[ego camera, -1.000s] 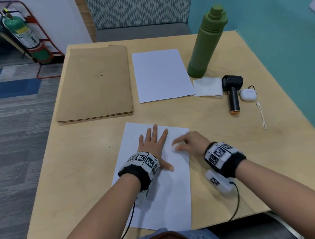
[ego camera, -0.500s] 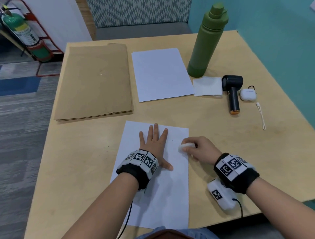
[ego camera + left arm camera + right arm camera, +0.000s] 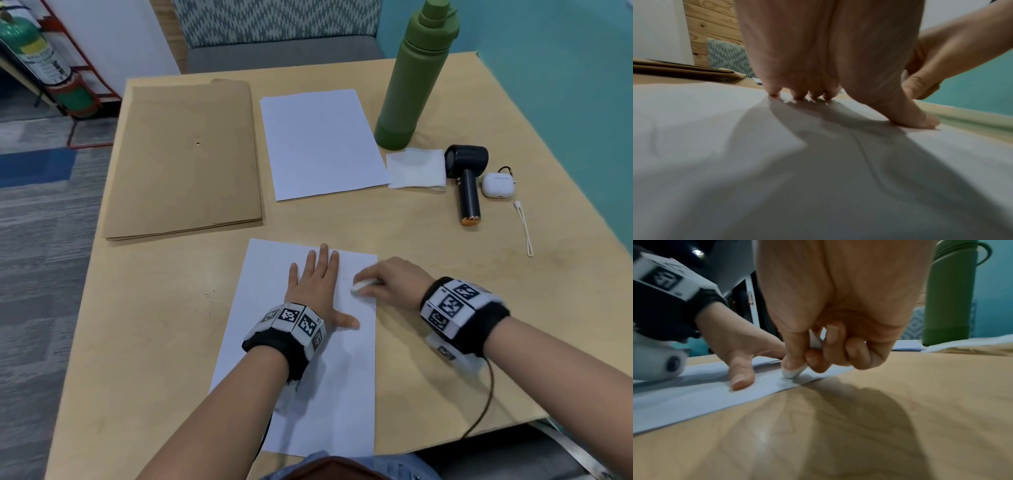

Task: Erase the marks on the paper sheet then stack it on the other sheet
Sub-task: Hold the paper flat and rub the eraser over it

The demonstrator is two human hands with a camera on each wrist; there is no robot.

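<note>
**Erasing underway — stacking not yet begun**

Nearest the person, along the table's (image 3: 144, 359) front edge, the paper sheet (image 3: 329, 404) is lying flat and lengthwise, its near end reaching the table edge. It is looking white, smooth and uncreased; in the head view almost no marks are showing on it, apart from a tiny dark fleck just beside the eraser, and the wrist views are too blurred to show pencil lines. Whether more marks are remaining is hard to tell.

The left hand (image 3: 317, 284) is lying flat on the sheet's upper half, fingers straight and thumb spread, pinning the paper rather than grasping it. Just to its right, the right hand (image 3: 390, 281) is pinching a small white eraser (image 3: 792, 374) between thumb and curled fingers, and its tip is pressing on the sheet close to the right edge. Judging from this, step 1 — the erasing — is in progress, probably in its later part.

Farther back, the other sheet (image 3: 322, 144) is resting alone, well apart from the first, with nothing on it, so step 2 is not yet done. It is lying between a stack of brown envelopes (image 3: 185, 157) on the left and a green bottle (image 3: 414, 78) on the right.
</note>
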